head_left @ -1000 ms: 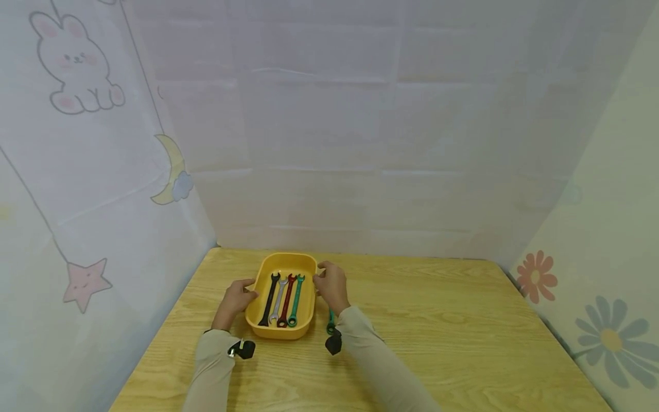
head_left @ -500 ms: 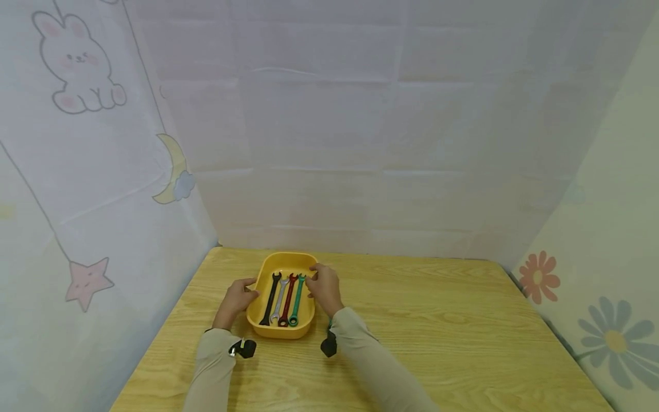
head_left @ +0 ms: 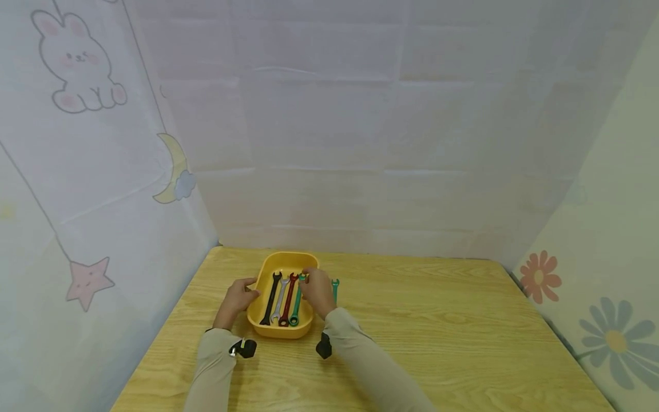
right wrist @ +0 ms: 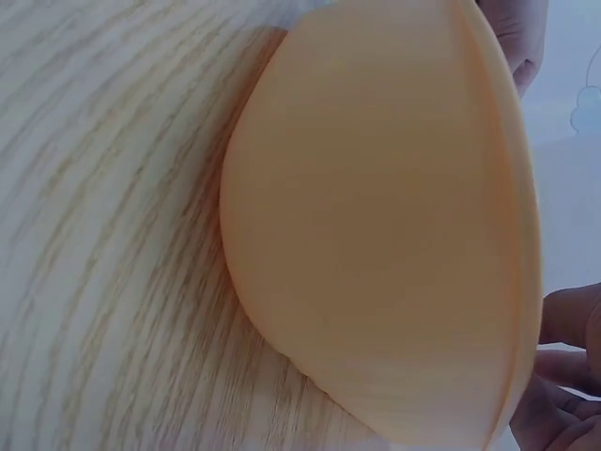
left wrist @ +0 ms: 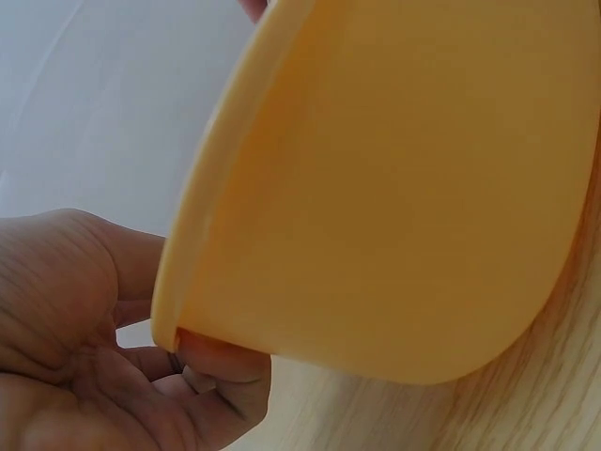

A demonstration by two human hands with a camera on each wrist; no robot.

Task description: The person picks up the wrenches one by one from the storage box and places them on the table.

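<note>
My left hand (head_left: 238, 298) holds the left rim of the yellow tray (head_left: 280, 332); in the left wrist view its fingers (left wrist: 225, 381) curl under the tray's edge. Inside the tray lie a black wrench (head_left: 270, 300), a silver wrench (head_left: 280, 298), a red wrench (head_left: 288, 300) and a green wrench (head_left: 296, 306), side by side. My right hand (head_left: 318, 292) reaches over the right rim, its fingertips at the upper end of that green wrench. In the right wrist view the rim partly hides this hand (right wrist: 568, 376), and whether it pinches the wrench I cannot tell.
A second green wrench (head_left: 335, 290) lies on the wooden table (head_left: 463, 326) just right of the tray, partly behind my right hand and sleeve. A pale back wall (head_left: 350, 200) and printed side walls enclose the table.
My right hand has moved left from the tray's right rim to above the inner green wrench. The upper end of the outer green wrench has come into view. My left hand has stayed put.
</note>
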